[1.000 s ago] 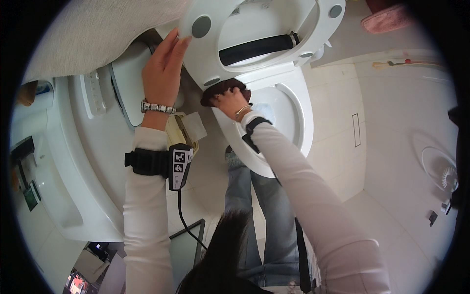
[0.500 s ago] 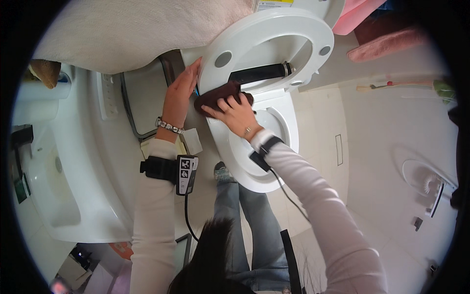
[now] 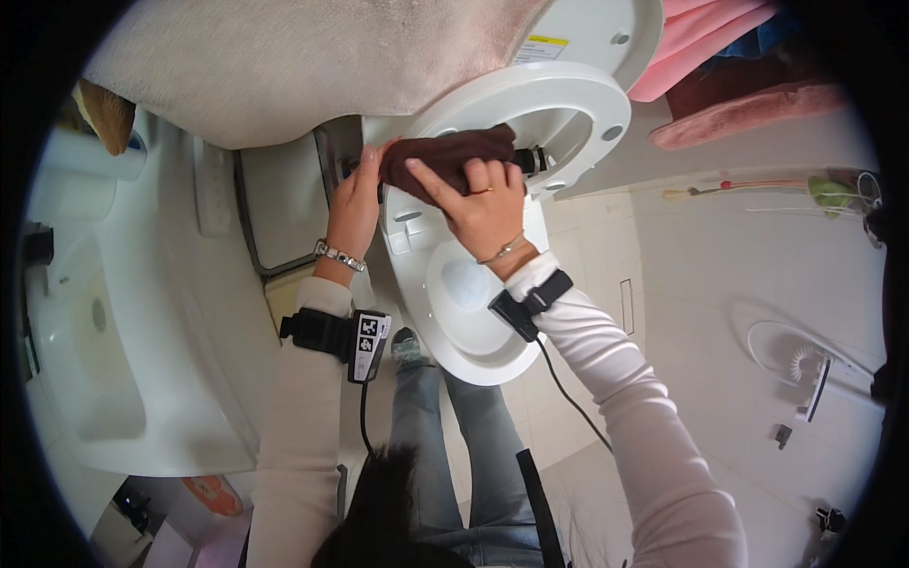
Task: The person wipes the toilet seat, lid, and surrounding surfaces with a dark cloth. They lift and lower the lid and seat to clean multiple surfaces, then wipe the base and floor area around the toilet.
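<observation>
A raised white toilet seat [image 3: 559, 83] leans above the toilet bowl [image 3: 497, 367], tilted forward from the lid [image 3: 636, 21]. My left hand [image 3: 353, 213] holds the seat's left edge; its thumb shows, while some fingertips are hidden behind the seat and cloth. With fingers bent over it, my right hand [image 3: 488, 218] presses a dark brown cloth [image 3: 426, 156] against the seat's left and lower part. The cloth is bunched and covers part of the ring's opening. Both wrists carry black straps with small cabled devices.
A pale towel [image 3: 312, 57] hangs at the top left. To the left stand a washbasin [image 3: 156, 417] and a dark-framed bin [image 3: 279, 199]. Pink towels [image 3: 739, 114] hang at the upper right. A hand shower [image 3: 812, 390] sits on the right wall.
My right hand and the cloth have moved up and right over the seat's ring. The seat is tilted lower, away from the lid. My left hand has shifted slightly down along its edge.
</observation>
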A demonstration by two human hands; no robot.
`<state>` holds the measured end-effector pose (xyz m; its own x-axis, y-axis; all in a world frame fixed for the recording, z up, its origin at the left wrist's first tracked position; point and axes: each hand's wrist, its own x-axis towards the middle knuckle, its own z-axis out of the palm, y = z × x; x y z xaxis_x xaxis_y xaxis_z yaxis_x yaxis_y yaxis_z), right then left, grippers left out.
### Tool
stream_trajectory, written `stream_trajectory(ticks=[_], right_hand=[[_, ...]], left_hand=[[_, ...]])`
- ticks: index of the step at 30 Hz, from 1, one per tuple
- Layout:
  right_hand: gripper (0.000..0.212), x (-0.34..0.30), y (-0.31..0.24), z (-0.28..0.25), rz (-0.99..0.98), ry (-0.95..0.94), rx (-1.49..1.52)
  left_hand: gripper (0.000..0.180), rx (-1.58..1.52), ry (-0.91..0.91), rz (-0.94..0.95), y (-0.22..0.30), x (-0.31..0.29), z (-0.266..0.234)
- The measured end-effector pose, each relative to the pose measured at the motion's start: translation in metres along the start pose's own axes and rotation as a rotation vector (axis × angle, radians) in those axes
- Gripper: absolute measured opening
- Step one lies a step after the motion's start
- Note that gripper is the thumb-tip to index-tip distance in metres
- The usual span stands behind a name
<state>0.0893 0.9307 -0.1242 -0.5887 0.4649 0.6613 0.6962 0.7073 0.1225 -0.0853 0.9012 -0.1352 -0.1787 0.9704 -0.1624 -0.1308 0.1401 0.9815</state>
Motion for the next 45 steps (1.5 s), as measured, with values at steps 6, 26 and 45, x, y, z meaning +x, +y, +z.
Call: stream_trajectory(ticks=[6, 26, 45], right_hand=[[0.062, 0.012, 0.019, -0.017, 0.102, -0.098, 0.027], [0.058, 0.055, 0.057, -0.058, 0.35, -0.116, 0.128], [0.053, 0.054, 0.005, -0.039, 0.008, -0.233, -0.046]], left_hand=[[0.042, 0.163, 0.235, 0.041, -0.012, 0.002, -0.002], [0.061, 0.043, 0.122, -0.079, 0.001, -0.003, -0.008], [0.071, 0.058, 0.042, -0.117, 0.017, -0.003, -0.009]])
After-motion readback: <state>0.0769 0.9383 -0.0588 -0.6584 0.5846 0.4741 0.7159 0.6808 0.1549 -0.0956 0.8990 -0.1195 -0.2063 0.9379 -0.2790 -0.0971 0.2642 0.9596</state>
